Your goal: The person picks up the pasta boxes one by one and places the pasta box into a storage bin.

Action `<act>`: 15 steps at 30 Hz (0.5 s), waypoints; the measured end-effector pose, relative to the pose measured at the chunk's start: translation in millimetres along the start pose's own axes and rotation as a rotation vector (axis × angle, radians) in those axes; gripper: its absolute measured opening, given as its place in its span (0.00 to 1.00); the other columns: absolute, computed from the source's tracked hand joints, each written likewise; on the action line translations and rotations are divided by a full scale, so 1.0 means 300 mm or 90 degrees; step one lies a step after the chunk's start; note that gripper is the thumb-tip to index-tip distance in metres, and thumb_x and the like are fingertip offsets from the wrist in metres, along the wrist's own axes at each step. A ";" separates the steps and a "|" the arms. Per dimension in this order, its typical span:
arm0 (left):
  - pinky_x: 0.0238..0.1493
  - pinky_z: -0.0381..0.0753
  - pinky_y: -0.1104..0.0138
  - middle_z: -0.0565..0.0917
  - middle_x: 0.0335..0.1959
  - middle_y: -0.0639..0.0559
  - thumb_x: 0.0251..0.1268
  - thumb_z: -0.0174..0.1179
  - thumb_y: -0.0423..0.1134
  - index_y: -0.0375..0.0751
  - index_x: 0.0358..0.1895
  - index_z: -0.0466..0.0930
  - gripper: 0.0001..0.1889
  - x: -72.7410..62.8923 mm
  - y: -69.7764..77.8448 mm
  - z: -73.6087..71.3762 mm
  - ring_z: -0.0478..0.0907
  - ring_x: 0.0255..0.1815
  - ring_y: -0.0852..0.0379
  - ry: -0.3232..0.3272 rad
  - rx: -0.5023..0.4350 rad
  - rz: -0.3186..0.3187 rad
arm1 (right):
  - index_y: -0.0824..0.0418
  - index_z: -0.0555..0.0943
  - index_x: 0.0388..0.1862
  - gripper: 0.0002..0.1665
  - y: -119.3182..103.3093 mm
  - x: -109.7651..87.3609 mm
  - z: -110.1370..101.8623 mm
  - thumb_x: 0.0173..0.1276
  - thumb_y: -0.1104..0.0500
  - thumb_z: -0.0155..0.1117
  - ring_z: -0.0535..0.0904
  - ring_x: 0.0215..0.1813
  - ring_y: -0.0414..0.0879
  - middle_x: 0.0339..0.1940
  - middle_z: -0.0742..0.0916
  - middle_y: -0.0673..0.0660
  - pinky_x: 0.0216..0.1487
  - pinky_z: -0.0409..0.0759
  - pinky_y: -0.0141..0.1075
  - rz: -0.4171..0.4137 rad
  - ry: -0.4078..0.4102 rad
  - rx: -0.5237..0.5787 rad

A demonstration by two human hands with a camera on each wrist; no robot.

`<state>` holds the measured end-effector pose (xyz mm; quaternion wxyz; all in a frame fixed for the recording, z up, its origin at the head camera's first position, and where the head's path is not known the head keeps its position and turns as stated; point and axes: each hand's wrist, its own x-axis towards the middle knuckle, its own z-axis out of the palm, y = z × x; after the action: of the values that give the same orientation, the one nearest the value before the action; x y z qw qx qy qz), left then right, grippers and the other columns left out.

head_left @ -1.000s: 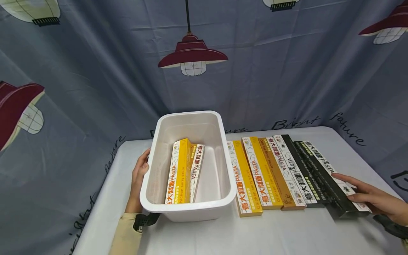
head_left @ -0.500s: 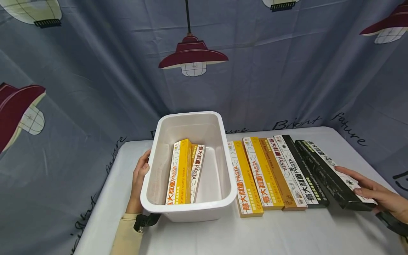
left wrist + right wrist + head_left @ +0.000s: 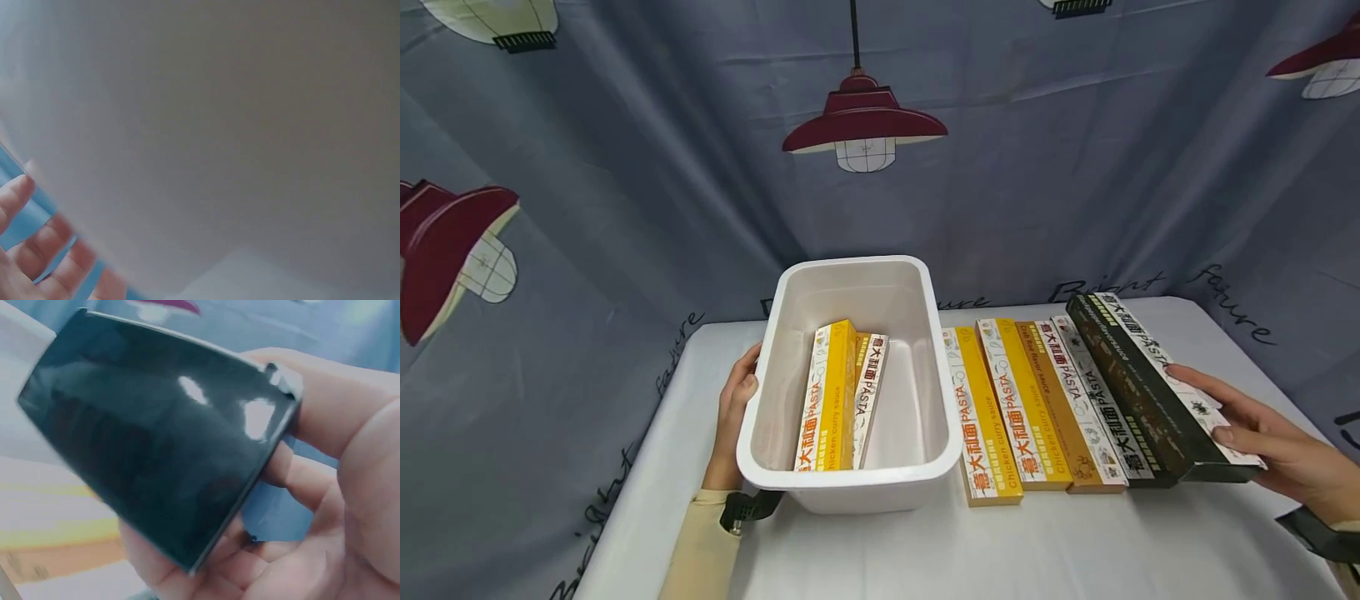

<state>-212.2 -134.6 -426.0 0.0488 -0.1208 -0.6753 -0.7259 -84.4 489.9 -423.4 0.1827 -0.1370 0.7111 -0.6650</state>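
Note:
My right hand [image 3: 1270, 429] grips a black pasta box [image 3: 1138, 392] with a white printed side. In the right wrist view its glossy dark end [image 3: 156, 437] fills the middle, thumb on one side and fingers underneath. The box is lifted and overlaps another black-and-white pasta box [image 3: 1101, 400] in the head view. On the other side, my left hand [image 3: 733, 417] rests against the outer left wall of a white plastic bin [image 3: 857, 480], fingers [image 3: 44, 247] extended along it. A yellow pasta box [image 3: 835, 400] and a second, mostly white-faced one [image 3: 869, 392] lean inside the bin.
Right of the bin lie a yellow pasta box [image 3: 981, 417], another yellow one [image 3: 1030, 408] and a brown one [image 3: 1067, 400], side by side on the white-covered table [image 3: 1000, 550]. A grey curtain [image 3: 700, 167] with printed lamps hangs behind and around the table.
My right hand has raised the black pasta box from the right end of the row and brought it left over the neighbouring black box. My left hand stays at the bin.

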 end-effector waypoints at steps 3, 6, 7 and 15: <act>0.53 0.81 0.72 0.73 0.65 0.55 0.76 0.40 0.47 0.44 0.78 0.61 0.30 0.004 -0.003 0.002 0.74 0.60 0.57 -0.003 0.005 -0.011 | 0.44 0.38 0.86 0.43 -0.038 0.046 0.039 0.81 0.70 0.36 0.77 0.69 0.36 0.79 0.65 0.32 0.56 0.85 0.40 -0.038 -0.044 0.067; 0.53 0.80 0.72 0.71 0.68 0.54 0.76 0.39 0.47 0.46 0.78 0.61 0.30 0.003 -0.003 0.004 0.73 0.60 0.56 -0.005 -0.001 -0.022 | 0.44 0.40 0.86 0.42 -0.076 0.102 0.072 0.82 0.69 0.35 0.80 0.67 0.44 0.78 0.71 0.43 0.59 0.84 0.44 -0.071 -0.119 0.147; 0.53 0.80 0.72 0.71 0.69 0.53 0.75 0.39 0.47 0.47 0.78 0.61 0.30 0.002 -0.003 0.004 0.73 0.61 0.55 -0.004 -0.002 -0.027 | 0.44 0.41 0.86 0.41 -0.089 0.120 0.085 0.82 0.69 0.35 0.81 0.67 0.45 0.77 0.72 0.45 0.59 0.84 0.44 -0.076 -0.138 0.157; 0.53 0.81 0.70 0.70 0.70 0.48 0.76 0.40 0.47 0.49 0.78 0.62 0.29 0.000 0.004 0.003 0.73 0.61 0.51 0.004 0.000 -0.034 | 0.45 0.47 0.85 0.37 -0.213 0.234 0.192 0.82 0.63 0.42 0.81 0.64 0.45 0.74 0.73 0.50 0.58 0.85 0.45 -0.066 -0.187 0.174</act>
<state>-211.7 -133.8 -424.8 0.0312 -0.1006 -0.6782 -0.7273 -124.9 402.5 -367.9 0.2669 -0.2423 0.5720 -0.7368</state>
